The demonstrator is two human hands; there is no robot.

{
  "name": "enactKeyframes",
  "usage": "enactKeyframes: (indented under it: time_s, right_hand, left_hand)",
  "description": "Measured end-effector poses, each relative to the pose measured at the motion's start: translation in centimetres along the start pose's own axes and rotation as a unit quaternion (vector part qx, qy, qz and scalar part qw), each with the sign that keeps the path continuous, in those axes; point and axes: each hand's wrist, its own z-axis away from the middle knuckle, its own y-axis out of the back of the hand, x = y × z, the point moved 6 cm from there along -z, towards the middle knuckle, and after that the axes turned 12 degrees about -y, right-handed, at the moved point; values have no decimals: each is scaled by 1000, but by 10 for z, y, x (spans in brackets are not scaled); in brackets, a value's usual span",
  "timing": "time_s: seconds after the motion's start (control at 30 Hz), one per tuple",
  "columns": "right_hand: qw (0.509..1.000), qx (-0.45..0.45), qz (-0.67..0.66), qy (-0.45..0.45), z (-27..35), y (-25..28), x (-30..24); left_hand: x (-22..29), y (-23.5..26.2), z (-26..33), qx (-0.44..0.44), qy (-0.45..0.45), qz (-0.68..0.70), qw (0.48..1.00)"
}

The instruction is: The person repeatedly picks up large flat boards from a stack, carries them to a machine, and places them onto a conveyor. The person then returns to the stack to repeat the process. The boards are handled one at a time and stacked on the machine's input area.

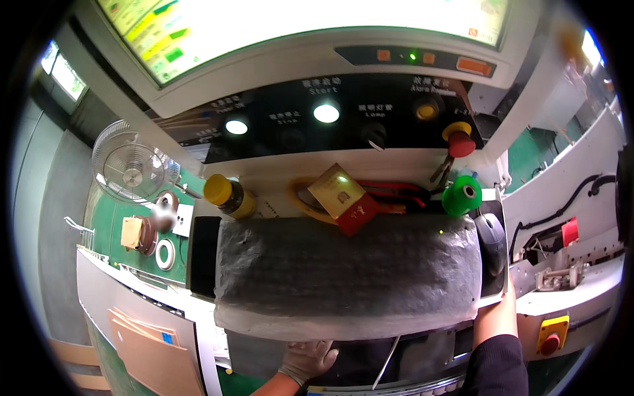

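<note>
My left hand [307, 360], in a pale glove, lies over the dark surface below the keyboard. Its thumb stands apart, and the keyboard's front edge hides the fingertips; I see nothing held in it. On the right, my bare right forearm [496, 320] reaches up from a dark sleeve to the right edge of the keyboard tray. My right hand is hidden there, so its fingers do not show. Above both arms sits a keyboard [350, 277] under a cloudy plastic cover. A grey computer mouse [489, 241] rests right of it.
Behind the keyboard stand a yellow-capped jar [228, 196], a red and gold box [343, 199], red-handled pliers [403, 191] and a green spool [461, 196]. Above are a button panel [284, 129], a red stop button [460, 142] and a bright screen [304, 26]. A fan [132, 165] stands left.
</note>
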Motion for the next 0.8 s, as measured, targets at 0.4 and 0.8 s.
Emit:
enactKeyframes:
  time_s: [0.4, 0.8]
  right_hand:
    - [1000, -1, -11, -8, 0, -1, 17]
    - [1000, -9, -23, -15, -1, -6, 12]
  left_hand:
    - [0, 11, 1, 22, -1, -8, 1000]
    - [0, 10, 3, 48, -11, 32, 998]
